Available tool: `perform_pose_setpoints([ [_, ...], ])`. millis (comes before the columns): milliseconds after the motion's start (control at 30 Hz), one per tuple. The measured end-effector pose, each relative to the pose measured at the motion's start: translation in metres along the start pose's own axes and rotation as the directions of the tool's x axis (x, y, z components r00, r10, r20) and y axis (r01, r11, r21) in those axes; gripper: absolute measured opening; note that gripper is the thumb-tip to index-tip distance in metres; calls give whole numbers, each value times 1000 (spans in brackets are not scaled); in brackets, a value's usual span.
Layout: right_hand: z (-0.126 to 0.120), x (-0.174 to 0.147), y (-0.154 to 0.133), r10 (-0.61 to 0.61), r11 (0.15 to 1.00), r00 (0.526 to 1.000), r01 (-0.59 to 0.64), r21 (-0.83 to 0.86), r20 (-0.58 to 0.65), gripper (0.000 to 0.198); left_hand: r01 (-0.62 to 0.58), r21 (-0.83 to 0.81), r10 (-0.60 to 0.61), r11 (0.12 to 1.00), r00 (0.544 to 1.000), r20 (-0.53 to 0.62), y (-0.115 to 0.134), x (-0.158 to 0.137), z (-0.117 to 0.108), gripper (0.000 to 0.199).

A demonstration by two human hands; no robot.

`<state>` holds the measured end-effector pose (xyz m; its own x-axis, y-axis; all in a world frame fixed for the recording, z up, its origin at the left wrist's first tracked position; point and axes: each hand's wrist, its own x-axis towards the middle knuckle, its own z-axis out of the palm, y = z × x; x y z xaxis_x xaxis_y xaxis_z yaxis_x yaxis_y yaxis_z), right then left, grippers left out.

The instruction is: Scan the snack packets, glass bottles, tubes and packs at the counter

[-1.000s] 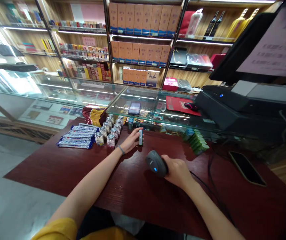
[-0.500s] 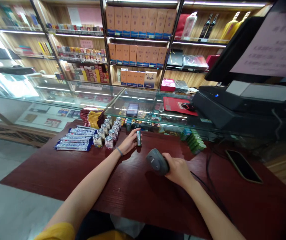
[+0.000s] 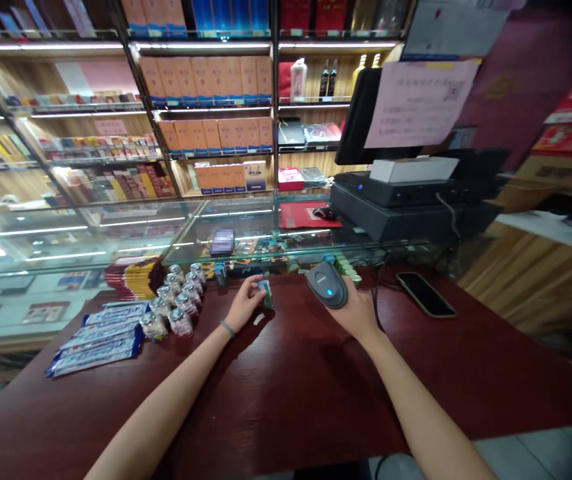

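Observation:
My left hand (image 3: 246, 303) is closed on a small green-and-white box (image 3: 266, 294), its fingers at the box's left side, low over the dark red tabletop (image 3: 266, 387). My right hand (image 3: 359, 310) grips a grey barcode scanner (image 3: 328, 285) by the handle, its head raised and a blue light lit on top. The scanner is to the right of the box and apart from it. Behind the scanner several green cylindrical packs (image 3: 350, 270) are partly hidden. Left of my left hand stand rows of small jars with silver lids (image 3: 181, 323).
Blue-and-white packets (image 3: 99, 339) and a stack of red-and-yellow packs (image 3: 133, 279) lie at the left. A phone (image 3: 426, 295) rests on the right, near the scanner's cable (image 3: 376, 293). A glass display case (image 3: 261, 233) borders the back, with a monitor (image 3: 359, 117) at right.
My view has swung to the right. The small box has turned to show a wider green-and-white face. The scanner has risen and turned, and its blue light now shows.

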<state>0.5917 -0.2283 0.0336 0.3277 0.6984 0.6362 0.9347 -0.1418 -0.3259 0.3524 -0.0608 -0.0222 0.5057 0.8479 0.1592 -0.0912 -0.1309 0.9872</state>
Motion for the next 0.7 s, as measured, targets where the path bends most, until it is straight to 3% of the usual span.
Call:
perform_pose_setpoints([
  [200,-10,9,23,193,980,975,-187,67,-113,40,-95,89,100,991,994,-43,-6,41,68,37],
  [400,-18,15,42,318,947,917,-296,124,-239,34,-184,150,190,971,981,-25,-15,69,142,23],
  [533,-22,18,48,386,921,882,-348,176,-272,33,-247,227,268,942,961,-70,-20,84,174,17],
  [700,-24,19,54,430,900,858,-380,214,-283,34,-218,259,255,941,960,-117,-32,97,200,18],
])
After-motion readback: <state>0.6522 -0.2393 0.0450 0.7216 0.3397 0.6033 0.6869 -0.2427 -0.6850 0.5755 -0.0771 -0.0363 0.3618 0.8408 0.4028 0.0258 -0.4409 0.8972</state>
